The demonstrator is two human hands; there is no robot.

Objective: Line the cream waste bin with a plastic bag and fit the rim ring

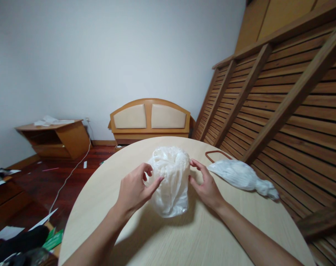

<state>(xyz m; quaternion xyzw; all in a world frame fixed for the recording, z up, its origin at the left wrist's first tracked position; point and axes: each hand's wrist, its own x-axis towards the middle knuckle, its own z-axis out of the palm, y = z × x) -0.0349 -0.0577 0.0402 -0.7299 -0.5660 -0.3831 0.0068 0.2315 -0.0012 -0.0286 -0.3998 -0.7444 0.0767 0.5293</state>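
Observation:
A crumpled, translucent white plastic bag (172, 184) stands puffed up on the round pale wooden table (212, 236). On its left side is my left hand (140, 186), thumb and fingers apart, the thumb tip lying over the front of the bag. My right hand (205, 184) is at the bag's right side with its fingers curved and apart, fingertips at the edge of the plastic. Neither hand is closed on the bag. What the bag holds, if anything, cannot be made out.
Right of the hands lie another white plastic bag (240, 175), twisted at one end, and a brown loop-shaped handle (216, 152). A slatted wooden frame (267, 96) leans along the right side. Beyond the table stand a headboard (149, 118) and a low cabinet (70, 138).

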